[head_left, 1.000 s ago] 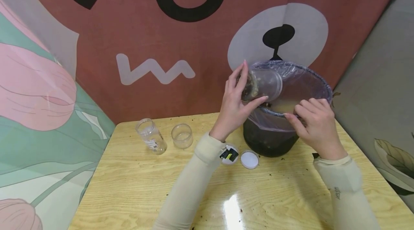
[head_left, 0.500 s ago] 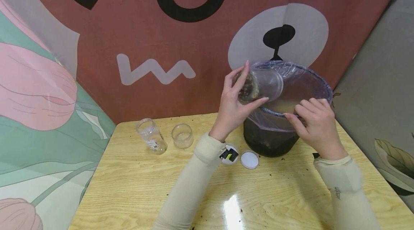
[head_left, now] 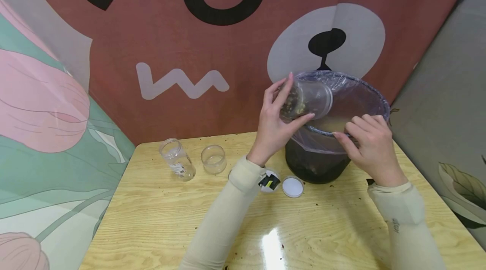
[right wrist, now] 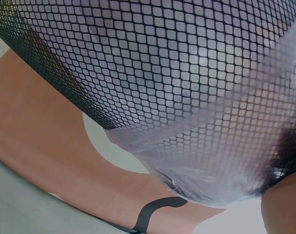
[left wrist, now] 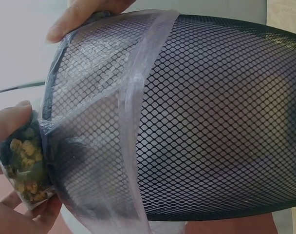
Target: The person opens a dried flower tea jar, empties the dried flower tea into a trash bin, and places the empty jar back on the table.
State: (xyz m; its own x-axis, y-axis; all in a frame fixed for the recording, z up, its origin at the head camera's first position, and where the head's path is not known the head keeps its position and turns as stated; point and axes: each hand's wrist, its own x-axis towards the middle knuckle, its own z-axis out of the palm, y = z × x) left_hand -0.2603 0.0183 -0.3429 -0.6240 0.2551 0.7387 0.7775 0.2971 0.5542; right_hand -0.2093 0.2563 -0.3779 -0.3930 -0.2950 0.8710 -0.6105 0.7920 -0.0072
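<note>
My left hand grips a clear plastic jar, tipped on its side with its mouth over the opening of a black mesh trash bin. Brown and yellowish dried bits sit at the jar's bottom end, near my palm. A thin translucent purple bag lines the bin and folds over its rim. With curled fingers and thumb, my right hand holds the bin's near right rim. Only a piece of that hand shows in the right wrist view.
A tall clear jar and a short clear jar stand on the wooden table at left. Near the bin lie a white lid and a second white round lid, partly behind my left wrist. Dark crumbs dot the tabletop. A printed cloth hangs behind.
The jar in my left hand has shifted slightly, and the bits inside it have moved about. My right hand keeps its hold on the bin rim.
</note>
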